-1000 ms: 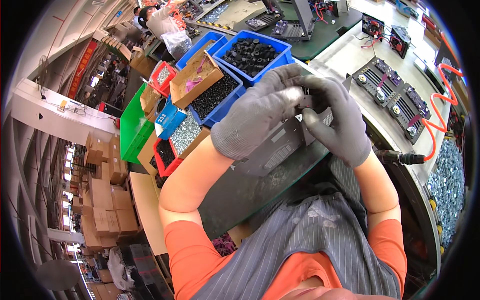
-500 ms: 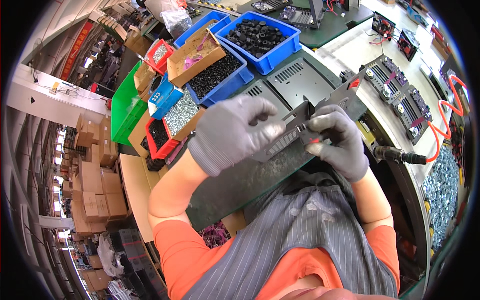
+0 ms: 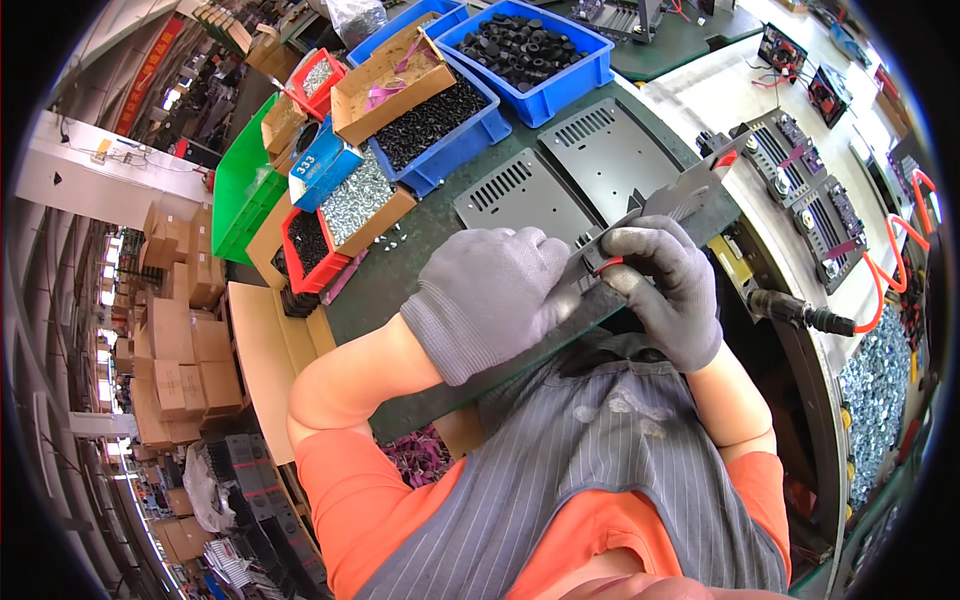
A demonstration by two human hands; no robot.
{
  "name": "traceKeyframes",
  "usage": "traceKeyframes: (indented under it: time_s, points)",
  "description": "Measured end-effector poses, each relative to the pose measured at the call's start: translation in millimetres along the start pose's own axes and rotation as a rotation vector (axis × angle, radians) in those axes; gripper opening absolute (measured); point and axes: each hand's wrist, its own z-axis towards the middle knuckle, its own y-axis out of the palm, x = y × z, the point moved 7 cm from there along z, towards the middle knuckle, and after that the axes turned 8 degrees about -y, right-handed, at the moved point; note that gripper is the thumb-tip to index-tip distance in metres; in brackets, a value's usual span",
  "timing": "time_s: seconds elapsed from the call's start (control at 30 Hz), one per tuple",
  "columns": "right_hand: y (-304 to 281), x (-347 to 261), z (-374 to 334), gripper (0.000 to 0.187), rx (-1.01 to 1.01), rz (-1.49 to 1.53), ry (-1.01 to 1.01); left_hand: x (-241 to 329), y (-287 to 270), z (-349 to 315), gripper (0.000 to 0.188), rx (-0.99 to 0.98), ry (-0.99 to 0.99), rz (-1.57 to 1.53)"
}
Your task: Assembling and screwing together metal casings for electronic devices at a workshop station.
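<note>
My left hand (image 3: pixel 490 298), in a grey glove, is closed at the near left end of a dark metal panel (image 3: pixel 688 195), its fingertips mostly hidden against the metal. In a grey glove too, my right hand (image 3: pixel 672 300) pinches a small black part with a red edge (image 3: pixel 608 265) against that panel, between thumb and fingers. How far this part sits in the metal is hidden. The panel stands tilted above the bench's front edge, a red spot at its far end. Two flat slotted dark plates (image 3: pixel 610 160) lie behind it on the green bench (image 3: pixel 400 322).
Blue bins of black parts (image 3: pixel 520 60), an open carton of silver screws (image 3: pixel 362 212), a red bin (image 3: pixel 312 252) and a green bin (image 3: pixel 235 205) stand at the left. A power screwdriver (image 3: pixel 800 312) with a red coiled hose lies at right, near assembled units (image 3: pixel 790 165).
My left hand has moved right and down, and its spread fingers have closed on the panel. The panel has tilted in my hands, showing more of the plates behind.
</note>
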Motion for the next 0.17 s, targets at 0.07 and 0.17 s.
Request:
traceKeyframes:
  time_s: [0.07,0.17]
  points:
    - [-1,-5,2,0.023,-0.14,-0.172,0.013,7,-3,-1,0.035,0.024,0.021,0.027]
    - [-5,-23,4,0.034,-0.249,-0.58,-0.11,12,3,10,0.038,-0.034,-0.041,0.131]
